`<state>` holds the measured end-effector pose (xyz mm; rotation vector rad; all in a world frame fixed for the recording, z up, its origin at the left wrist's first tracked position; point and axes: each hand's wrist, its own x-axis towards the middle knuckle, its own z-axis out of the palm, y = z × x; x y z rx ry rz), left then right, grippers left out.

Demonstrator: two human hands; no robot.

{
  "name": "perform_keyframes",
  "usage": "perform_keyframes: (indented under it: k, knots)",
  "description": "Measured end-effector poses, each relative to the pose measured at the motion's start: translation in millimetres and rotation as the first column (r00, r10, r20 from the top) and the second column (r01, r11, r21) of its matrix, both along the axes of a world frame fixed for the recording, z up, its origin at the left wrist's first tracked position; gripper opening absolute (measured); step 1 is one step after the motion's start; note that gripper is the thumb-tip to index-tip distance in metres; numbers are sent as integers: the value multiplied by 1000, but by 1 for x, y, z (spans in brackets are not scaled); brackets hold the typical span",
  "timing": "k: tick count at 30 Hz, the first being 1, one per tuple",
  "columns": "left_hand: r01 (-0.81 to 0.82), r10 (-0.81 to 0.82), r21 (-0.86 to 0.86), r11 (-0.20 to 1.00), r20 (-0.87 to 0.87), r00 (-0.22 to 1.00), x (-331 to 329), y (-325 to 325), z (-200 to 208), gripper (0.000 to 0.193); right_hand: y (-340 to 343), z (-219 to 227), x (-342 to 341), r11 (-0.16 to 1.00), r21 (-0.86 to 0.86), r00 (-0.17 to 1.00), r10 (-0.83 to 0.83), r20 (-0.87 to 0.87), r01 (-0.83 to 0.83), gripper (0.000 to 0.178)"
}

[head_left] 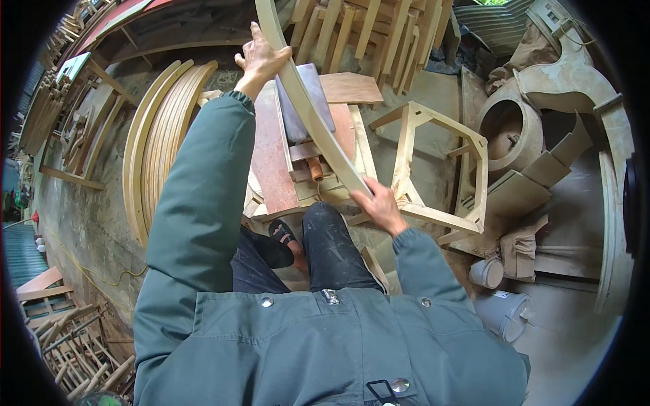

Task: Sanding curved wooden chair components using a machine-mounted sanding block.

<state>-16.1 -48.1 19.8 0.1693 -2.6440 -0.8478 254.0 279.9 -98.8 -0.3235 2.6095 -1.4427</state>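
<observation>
A long, curved wooden slat [308,111] runs from the top edge of the head view down to the middle, above a low workbench [271,159]. My right hand [380,206] is closed around its near end, thumb on top. Farther up, my left hand [263,57] touches the slat's left side; its fingers are spread and point away from the wood. Beneath the slat lies a flat grey pad [306,95] on the bench. A short orange-brown cylinder [315,169] sticks out toward me below the pad.
Several curved slats [166,135] stand bundled at left. A pale wooden frame [440,162] is right of the bench, near a round dusty housing [511,128]. Wooden pieces [372,34] are stacked behind. A bucket [502,314] stands at lower right; a yellow cord [101,274] crosses the floor.
</observation>
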Motion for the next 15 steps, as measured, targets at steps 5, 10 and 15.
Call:
perform_keyframes:
  k: [5,10,15]
  knots:
    - [16,-16,-17,1000,2,1000,-5,1,0,117,-36,11,-52,993,-121,999,7,-53,-13,51]
    - [9,-9,-22,1000,18,1000,1,1,-7,116,0,-7,3,999,34,996,12,-88,-9,49]
    - [3,-1,-38,999,57,998,16,31,4,120,105,-33,164,980,180,983,-114,143,87,51]
